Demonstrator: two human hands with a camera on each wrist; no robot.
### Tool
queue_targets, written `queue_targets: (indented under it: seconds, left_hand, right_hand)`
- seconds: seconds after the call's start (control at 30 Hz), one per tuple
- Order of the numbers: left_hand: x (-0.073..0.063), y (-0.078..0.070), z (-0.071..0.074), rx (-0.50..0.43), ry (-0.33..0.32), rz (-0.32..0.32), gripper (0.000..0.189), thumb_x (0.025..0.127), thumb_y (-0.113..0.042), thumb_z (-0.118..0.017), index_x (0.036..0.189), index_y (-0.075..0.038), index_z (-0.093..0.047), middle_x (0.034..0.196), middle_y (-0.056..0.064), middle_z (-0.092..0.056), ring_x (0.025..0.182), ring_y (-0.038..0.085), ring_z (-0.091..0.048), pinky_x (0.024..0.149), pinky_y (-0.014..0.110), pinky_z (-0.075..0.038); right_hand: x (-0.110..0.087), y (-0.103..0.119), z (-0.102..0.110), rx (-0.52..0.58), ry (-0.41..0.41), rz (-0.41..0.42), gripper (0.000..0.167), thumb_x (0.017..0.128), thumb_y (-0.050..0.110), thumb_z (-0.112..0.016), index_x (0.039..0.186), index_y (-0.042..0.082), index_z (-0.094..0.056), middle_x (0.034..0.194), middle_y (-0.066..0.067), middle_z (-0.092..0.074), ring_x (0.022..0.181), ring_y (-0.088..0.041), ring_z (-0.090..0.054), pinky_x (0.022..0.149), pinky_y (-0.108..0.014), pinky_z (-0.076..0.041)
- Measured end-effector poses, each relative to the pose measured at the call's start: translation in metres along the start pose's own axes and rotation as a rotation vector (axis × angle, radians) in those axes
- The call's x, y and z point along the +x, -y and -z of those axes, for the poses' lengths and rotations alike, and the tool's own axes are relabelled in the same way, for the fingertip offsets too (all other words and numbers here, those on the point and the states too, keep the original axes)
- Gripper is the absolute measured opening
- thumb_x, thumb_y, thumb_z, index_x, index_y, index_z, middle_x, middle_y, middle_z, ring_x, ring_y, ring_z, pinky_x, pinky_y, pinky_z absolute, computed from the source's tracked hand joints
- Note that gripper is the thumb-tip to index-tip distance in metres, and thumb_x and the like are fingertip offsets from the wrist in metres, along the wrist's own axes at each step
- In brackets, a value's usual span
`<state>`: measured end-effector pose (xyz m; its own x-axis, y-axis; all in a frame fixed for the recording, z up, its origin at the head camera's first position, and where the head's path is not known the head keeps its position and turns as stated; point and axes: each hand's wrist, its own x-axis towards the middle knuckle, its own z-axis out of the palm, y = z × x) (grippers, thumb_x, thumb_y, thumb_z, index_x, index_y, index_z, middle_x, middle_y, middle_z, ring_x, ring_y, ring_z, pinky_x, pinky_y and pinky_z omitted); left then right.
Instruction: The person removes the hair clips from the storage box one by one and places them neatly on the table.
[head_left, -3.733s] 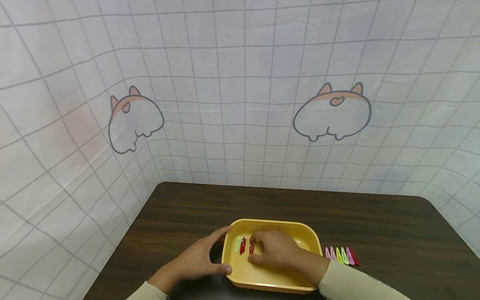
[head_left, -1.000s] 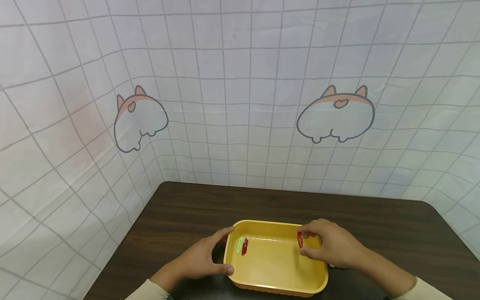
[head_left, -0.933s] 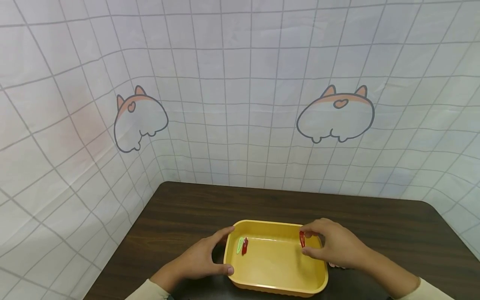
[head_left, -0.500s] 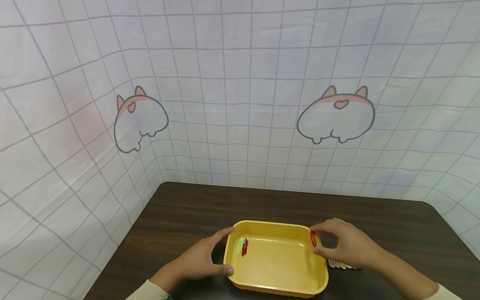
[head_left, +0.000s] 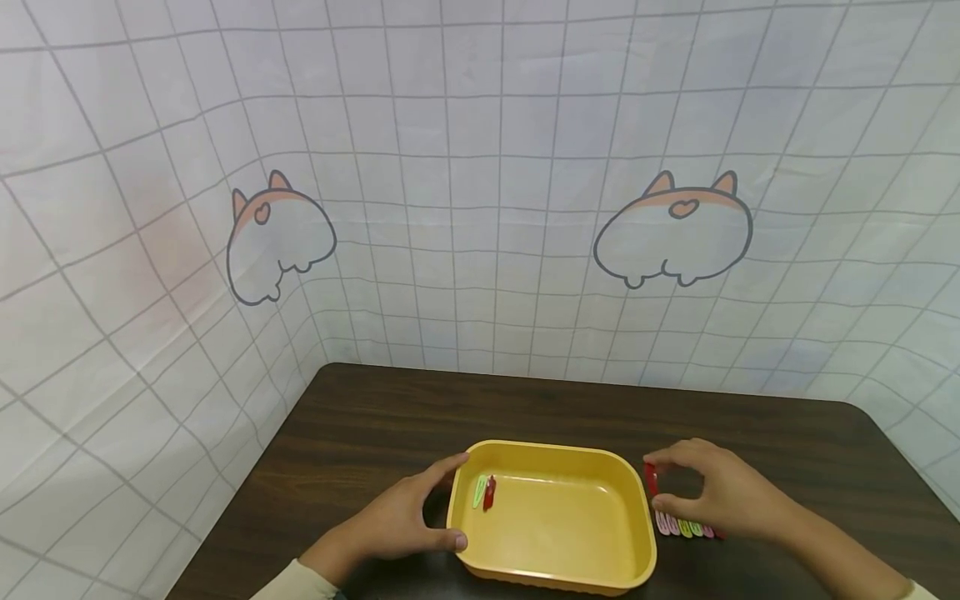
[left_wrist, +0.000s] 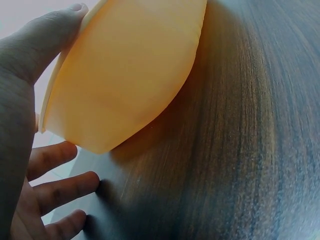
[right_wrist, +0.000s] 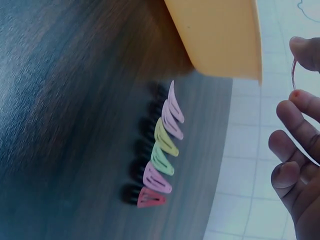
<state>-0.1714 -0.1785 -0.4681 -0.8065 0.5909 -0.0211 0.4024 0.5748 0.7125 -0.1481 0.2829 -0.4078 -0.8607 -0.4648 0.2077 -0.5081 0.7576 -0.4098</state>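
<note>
My right hand (head_left: 723, 487) pinches a red snap hair clip (head_left: 651, 478) between thumb and index finger, just outside the right rim of the yellow plastic tray (head_left: 551, 575). In the right wrist view the clip (right_wrist: 293, 75) shows edge-on as a thin curved strip, raised over the table. My left hand (head_left: 393, 512) rests against the tray's left side, thumb and index finger spread along its rim, the other fingers stretched out below. Inside the tray at the left lie a light green clip (head_left: 480, 492) and a red clip (head_left: 490, 493), side by side.
A row of several clips, pink, yellow, green and red, lies on the dark wooden table (head_left: 390, 408) right of the tray; a yellow clip (right_wrist: 165, 137) is among them. A white gridded cloth (head_left: 480, 250) hangs behind the table.
My right hand has lifted a red clip from the tray's inside left and carried it rightward past the right rim. My left hand has stayed at the tray's left side.
</note>
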Motion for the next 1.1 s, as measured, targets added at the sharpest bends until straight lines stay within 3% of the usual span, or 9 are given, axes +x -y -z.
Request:
queue_targets:
  seconds: [0.37,0.7,0.93,1.1]
  left_hand:
    - [-0.001,0.000,0.001,-0.020,0.001,0.007,0.097,0.085,-0.052,-0.080,0.163,-0.034,-0.024,0.141,-0.006,-0.058,0.132,0.019,-0.052,0.109,0.061,-0.036]
    - [-0.001,0.000,0.001,-0.026,0.006,0.000,0.098,0.086,-0.051,-0.080,0.163,-0.032,-0.024,0.142,-0.006,-0.058,0.133,0.019,-0.052,0.109,0.062,-0.036]
    - [0.000,0.002,0.001,-0.027,0.004,-0.005,0.098,0.086,-0.051,-0.080,0.163,-0.032,-0.024,0.142,-0.004,-0.059,0.133,0.019,-0.052,0.110,0.061,-0.036]
    - [0.000,0.001,0.000,-0.025,0.004,-0.005,0.098,0.086,-0.051,-0.080,0.163,-0.031,-0.024,0.141,-0.003,-0.060,0.132,0.019,-0.052,0.109,0.061,-0.036]
  right_hand:
    - [-0.011,-0.011,0.004,-0.018,-0.021,-0.056,0.051,0.084,0.056,-0.080,0.124,0.026,-0.072,0.114,0.017,-0.065,0.105,-0.019,-0.064,0.085,-0.047,-0.056]
    - [-0.022,-0.030,0.005,-0.017,-0.013,-0.095,0.055,0.084,0.053,-0.082,0.125,0.019,-0.072,0.117,0.010,-0.065,0.105,-0.025,-0.064,0.084,-0.051,-0.056]
    - [-0.027,-0.039,0.003,-0.075,-0.037,-0.092,0.053,0.080,0.052,-0.085,0.123,0.022,-0.073,0.116,0.015,-0.064,0.105,-0.015,-0.062,0.084,-0.044,-0.057]
    - [-0.031,-0.045,0.001,-0.067,-0.033,-0.096,0.054,0.081,0.051,-0.085,0.123,0.019,-0.073,0.118,0.011,-0.065,0.108,-0.023,-0.063,0.086,-0.050,-0.055]
